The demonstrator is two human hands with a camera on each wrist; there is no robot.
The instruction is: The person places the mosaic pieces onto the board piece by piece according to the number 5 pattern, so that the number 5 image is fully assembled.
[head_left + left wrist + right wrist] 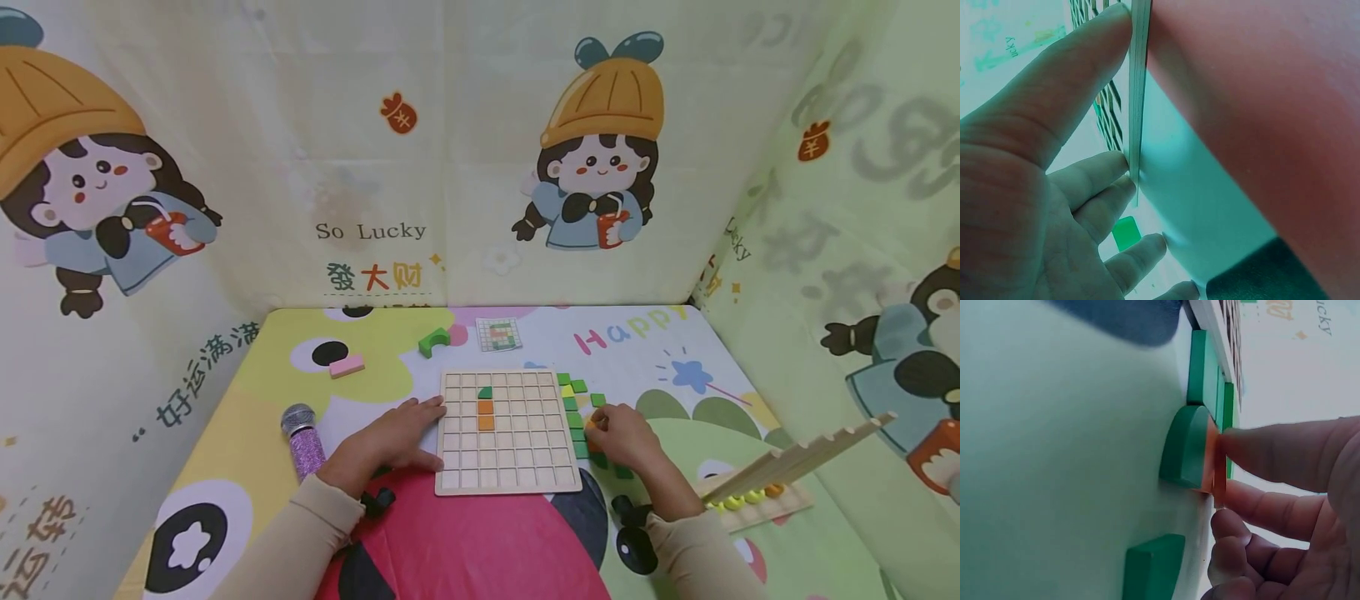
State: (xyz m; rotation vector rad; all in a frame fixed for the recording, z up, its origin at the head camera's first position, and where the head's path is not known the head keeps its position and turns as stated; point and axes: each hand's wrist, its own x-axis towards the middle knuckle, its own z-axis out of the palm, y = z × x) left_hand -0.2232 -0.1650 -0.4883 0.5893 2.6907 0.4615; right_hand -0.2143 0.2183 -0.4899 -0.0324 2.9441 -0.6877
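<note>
The wooden grid board (507, 490) lies flat between the two hands. On it, one column holds two orange squares (486, 422) below a green piece (485, 392) with a curved corner. My left hand (393, 435) touches the board's left edge with its fingers extended. To the right of the board, my right hand (626, 437) pinches a thin orange tile (1220, 467) between thumb and fingers. Right beside that tile are a curved green piece (1186, 447) and more green tiles (1202, 367); in the head view the fingers mostly hide the orange tile.
A pattern card (498, 334), a green arch block (434, 342) and a pink block (347, 367) lie beyond the board. At left is a glittery purple microphone (306, 450). A wooden rack (798, 454) with yellow and orange balls stands at right.
</note>
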